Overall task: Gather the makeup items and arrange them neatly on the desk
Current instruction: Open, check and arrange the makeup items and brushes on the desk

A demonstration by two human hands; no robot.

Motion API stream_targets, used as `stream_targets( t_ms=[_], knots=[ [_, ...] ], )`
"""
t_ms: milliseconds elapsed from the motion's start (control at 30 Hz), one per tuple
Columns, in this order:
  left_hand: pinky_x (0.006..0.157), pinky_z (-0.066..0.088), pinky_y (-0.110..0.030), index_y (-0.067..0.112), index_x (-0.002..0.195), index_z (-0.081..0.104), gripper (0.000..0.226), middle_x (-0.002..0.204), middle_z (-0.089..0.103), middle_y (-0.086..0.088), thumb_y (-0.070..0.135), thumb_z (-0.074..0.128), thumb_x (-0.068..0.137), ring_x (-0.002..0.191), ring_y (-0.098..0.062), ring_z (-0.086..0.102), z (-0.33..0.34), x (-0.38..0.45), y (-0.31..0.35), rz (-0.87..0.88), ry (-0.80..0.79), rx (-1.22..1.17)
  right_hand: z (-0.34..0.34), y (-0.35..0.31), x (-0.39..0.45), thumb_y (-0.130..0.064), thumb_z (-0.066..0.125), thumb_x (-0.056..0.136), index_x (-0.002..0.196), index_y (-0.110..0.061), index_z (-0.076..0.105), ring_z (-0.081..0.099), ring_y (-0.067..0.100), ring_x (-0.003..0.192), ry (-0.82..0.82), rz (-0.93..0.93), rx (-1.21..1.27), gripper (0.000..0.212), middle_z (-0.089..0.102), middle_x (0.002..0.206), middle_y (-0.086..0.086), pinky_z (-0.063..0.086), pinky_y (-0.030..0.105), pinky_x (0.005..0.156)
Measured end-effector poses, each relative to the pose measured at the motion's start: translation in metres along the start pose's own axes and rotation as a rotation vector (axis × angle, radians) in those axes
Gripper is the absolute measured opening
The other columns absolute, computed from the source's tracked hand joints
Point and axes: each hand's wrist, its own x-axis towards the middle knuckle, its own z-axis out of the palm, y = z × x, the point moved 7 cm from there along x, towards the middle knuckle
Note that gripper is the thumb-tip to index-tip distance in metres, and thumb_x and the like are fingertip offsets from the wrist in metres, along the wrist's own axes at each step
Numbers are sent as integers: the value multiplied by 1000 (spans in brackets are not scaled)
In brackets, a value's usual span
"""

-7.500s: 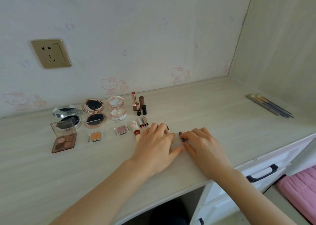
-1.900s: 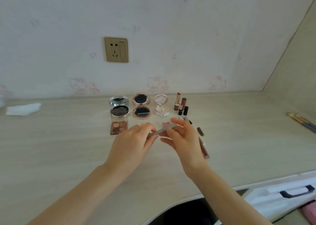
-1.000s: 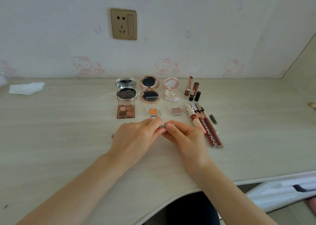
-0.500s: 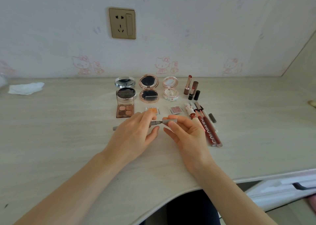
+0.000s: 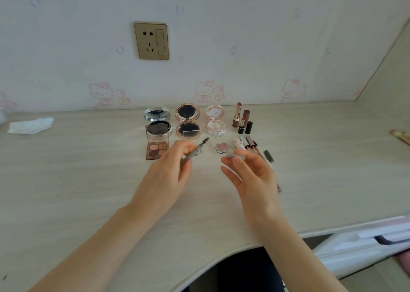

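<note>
Now the cap (image 5: 235,155) is off: left hand (image 5: 165,176) grips the brow pencil (image 5: 195,150), brush bared, right hand (image 5: 253,176) pinches the cap, just before the compacts (image 5: 187,120); probably recapping precedes placing.

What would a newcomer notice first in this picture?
First, the two hands over the desk: the left hand holds a grey brow pencil with its brush tip up, and the right hand pinches its cap. Behind them, three open compacts stand in a row by the wall.
</note>
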Motion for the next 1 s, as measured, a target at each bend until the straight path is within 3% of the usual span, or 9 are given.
stream_targets(
  t_ms=[100,233,367,467,600,700,800,867,1000],
  knots=[
    [55,49,-25,31,92,43,24,67,57,14,11,56,93,53,-12,60,1,3,3,-96,15,-191,-10,-13,-1,4,57,90,97,-5,64,70,28,94,-13,-37,-69,13,71,97,14,55,34,79],
    [45,48,-27,20,92,54,13,69,57,8,8,51,96,45,-16,59,12,4,12,-144,-60,-352,-26,-30,-3,5,57,89,88,-5,69,70,26,93,-23,-124,-208,15,72,95,11,57,34,79],
    [58,56,-35,19,104,59,13,93,59,3,10,53,96,60,-22,66,28,7,21,-235,-130,-543,-46,-41,-3,6,58,89,88,-7,74,71,23,90,-5,-158,-312,20,74,92,8,54,21,68],
    [78,57,-35,20,115,58,28,108,58,3,8,61,91,80,-18,68,45,11,33,-267,-211,-608,-59,-53,1,7,56,89,89,-14,75,71,24,88,-6,-215,-414,28,75,90,4,56,31,77],
    [92,45,-17,35,128,49,59,118,50,19,22,77,78,106,-3,54,70,15,57,-151,-319,-456,-78,-70,8,7,56,89,93,-16,74,71,20,89,22,-295,-511,30,75,91,1,56,38,83],
    [99,31,-8,36,135,38,82,125,41,19,35,84,67,117,5,39,91,20,75,-72,-390,-301,-92,-83,13,3,58,89,95,-19,73,70,14,82,65,-342,-592,28,74,89,-5,59,32,77],
    [102,30,-12,33,140,30,95,127,31,16,39,86,63,122,-2,32,114,24,92,-14,-476,-200,-112,-92,23,-6,63,89,92,-29,72,66,16,78,126,-374,-693,24,73,87,-7,57,31,72],
    [107,31,-23,30,143,25,101,131,27,14,44,84,62,126,-7,25,131,27,102,40,-541,-94,-125,-95,31,-13,68,86,87,-31,72,61,15,74,159,-381,-792,19,72,83,-8,54,30,68],
    [112,22,-35,28,146,18,107,137,25,8,55,79,62,131,-14,15,162,34,115,66,-644,79,-138,-99,41,-16,68,86,89,-29,71,57,0,67,148,-419,-1052,14,68,77,-21,43,9,62]
  ],
)
